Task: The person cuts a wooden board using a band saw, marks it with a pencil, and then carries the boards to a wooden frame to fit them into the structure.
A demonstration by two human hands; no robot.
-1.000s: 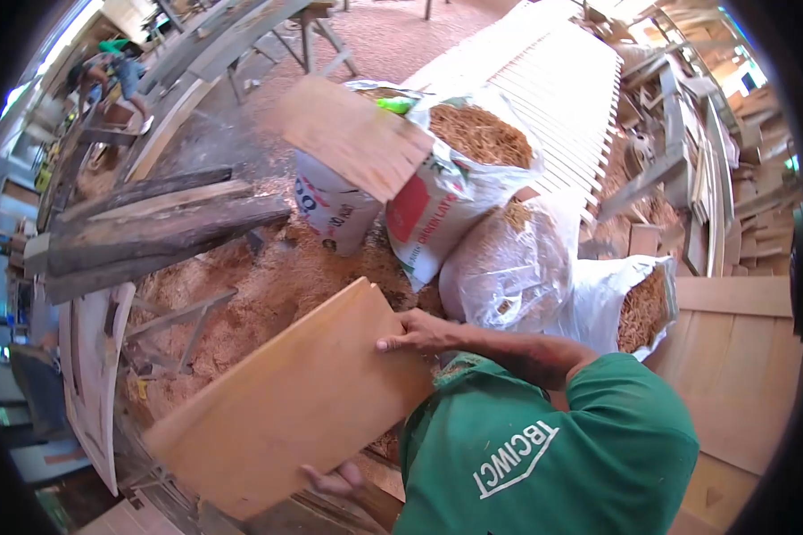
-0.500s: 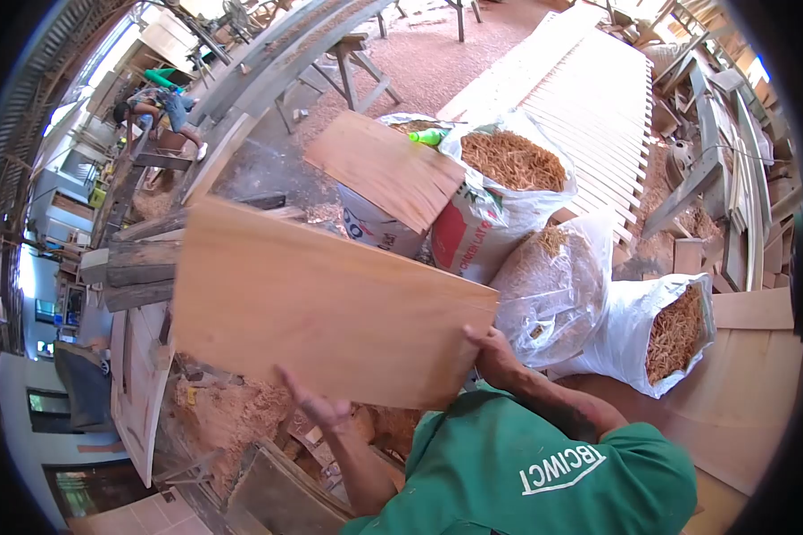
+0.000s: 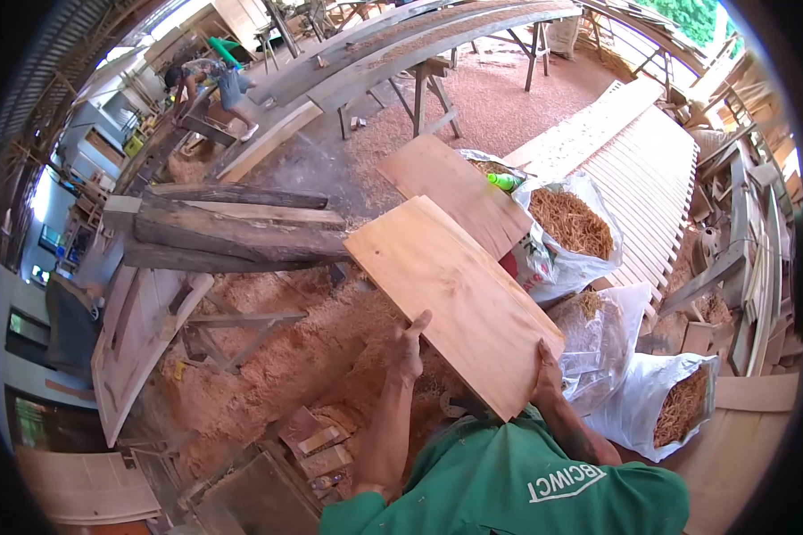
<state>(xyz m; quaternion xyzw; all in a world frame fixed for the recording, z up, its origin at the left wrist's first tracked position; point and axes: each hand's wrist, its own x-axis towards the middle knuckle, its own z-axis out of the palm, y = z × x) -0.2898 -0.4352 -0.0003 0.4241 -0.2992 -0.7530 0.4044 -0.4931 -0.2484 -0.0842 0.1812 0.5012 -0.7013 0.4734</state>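
A rectangular light-wood board [image 3: 455, 299] is held out in front of my green shirt, slanting from upper left to lower right. My left hand [image 3: 407, 349] grips its left long edge, thumb over the top face and fingers mostly hidden beneath. At the near right corner, my right hand [image 3: 547, 373] is closed on the edge, with its fingers partly out of sight under the wood. Beyond the held board, a reddish plywood sheet [image 3: 451, 192] rests across sacks, beside a green bottle [image 3: 504, 181].
Sacks of wood shavings [image 3: 571, 225] stand to the right, another shavings sack [image 3: 682, 406] nearer. Heavy dark timbers [image 3: 232, 227] lie left of the board. Sawdust [image 3: 268, 357] covers the floor. A person [image 3: 214, 85] bends over work at far left.
The board has turned from lying crosswise to pointing away from me. My left hand, earlier with fingers spread at its lower edge, now grips its side. The camera view has shifted.
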